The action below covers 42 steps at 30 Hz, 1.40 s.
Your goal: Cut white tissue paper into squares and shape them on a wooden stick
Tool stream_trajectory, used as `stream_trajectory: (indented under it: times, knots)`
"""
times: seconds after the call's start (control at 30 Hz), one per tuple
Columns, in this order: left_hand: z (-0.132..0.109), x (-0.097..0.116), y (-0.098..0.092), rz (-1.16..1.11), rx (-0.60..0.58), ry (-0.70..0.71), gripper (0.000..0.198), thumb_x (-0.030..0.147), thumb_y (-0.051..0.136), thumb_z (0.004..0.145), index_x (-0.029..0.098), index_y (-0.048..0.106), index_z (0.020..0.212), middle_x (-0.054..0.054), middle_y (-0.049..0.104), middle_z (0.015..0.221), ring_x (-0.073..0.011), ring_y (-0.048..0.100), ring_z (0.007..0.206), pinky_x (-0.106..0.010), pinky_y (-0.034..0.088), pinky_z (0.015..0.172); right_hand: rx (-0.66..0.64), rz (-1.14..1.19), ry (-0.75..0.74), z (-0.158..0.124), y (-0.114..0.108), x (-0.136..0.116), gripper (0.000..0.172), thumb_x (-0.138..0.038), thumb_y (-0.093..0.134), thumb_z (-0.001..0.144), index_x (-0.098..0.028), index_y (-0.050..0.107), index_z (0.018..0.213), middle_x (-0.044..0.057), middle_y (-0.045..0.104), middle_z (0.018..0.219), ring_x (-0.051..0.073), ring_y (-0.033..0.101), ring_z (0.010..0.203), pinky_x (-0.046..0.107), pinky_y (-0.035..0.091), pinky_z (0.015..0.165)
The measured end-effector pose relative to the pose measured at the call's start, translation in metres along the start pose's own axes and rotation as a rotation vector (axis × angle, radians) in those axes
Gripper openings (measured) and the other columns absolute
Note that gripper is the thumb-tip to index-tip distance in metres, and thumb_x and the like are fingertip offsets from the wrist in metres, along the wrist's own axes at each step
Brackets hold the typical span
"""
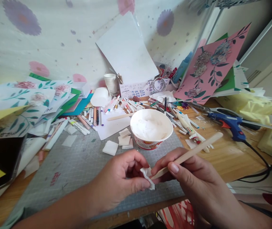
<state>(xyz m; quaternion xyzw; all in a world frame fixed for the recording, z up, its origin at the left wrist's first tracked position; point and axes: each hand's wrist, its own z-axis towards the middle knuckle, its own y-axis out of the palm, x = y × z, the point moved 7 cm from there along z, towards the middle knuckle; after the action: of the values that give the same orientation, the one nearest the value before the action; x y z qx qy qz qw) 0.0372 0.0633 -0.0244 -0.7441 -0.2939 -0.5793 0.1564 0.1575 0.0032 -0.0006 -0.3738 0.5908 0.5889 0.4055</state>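
Note:
My left hand (124,178) pinches a small crumpled piece of white paper (147,178) over the front of the grey cutting mat (78,178). In my right hand (193,178) is a flat wooden stick (198,149), slanting up to the right, its lower tip against the paper. Just beyond both hands stands a paper bowl (151,128) with white, soft-looking material inside. Several small white squares (110,148) lie on the mat to the left of the bowl.
Many markers (78,125) lie scattered behind and beside the bowl. A blue glue gun (231,122) with a black cable rests at the right. Flower pictures stand at the left and right. White cups (110,83) and a second wooden stick (120,116) are farther back.

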Motion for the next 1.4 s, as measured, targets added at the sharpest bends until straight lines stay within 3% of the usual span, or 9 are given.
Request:
stream_trajectory:
  times: [0.6, 0.93, 1.4]
  knots:
    - [0.001, 0.000, 0.000, -0.002, 0.005, -0.012, 0.025, 0.019, 0.073, 0.068, 0.016, 0.053, 0.082, 0.004, 0.057, 0.067, -0.0106, 0.051, 0.063, -0.024, 0.038, 0.059, -0.021, -0.191, -0.006, 0.001, 0.001, -0.004, 0.014, -0.026, 0.056, 0.092, -0.022, 0.069, 0.088, -0.001, 0.071, 0.083, 0.011, 0.065, 0.077, 0.020, 0.052, 0.074]
    - [-0.002, 0.005, 0.003, -0.055, -0.070, 0.044, 0.028, 0.025, 0.071, 0.074, 0.017, 0.051, 0.091, -0.001, 0.060, 0.079, -0.0143, 0.055, 0.073, -0.029, 0.041, 0.067, -0.025, -0.287, -0.006, -0.001, 0.000, -0.005, 0.016, -0.029, 0.054, 0.093, -0.023, 0.068, 0.089, 0.001, 0.070, 0.082, 0.015, 0.065, 0.079, 0.026, 0.050, 0.074]
    - [-0.002, 0.010, 0.001, 0.149, -0.001, 0.089, 0.012, 0.023, 0.058, 0.079, 0.018, 0.050, 0.087, -0.001, 0.059, 0.078, -0.0158, 0.054, 0.070, -0.029, 0.042, 0.064, 0.014, -0.220, -0.009, 0.002, 0.000, -0.002, 0.014, -0.029, 0.057, 0.091, -0.023, 0.068, 0.086, 0.000, 0.071, 0.083, 0.015, 0.067, 0.078, 0.026, 0.053, 0.074]
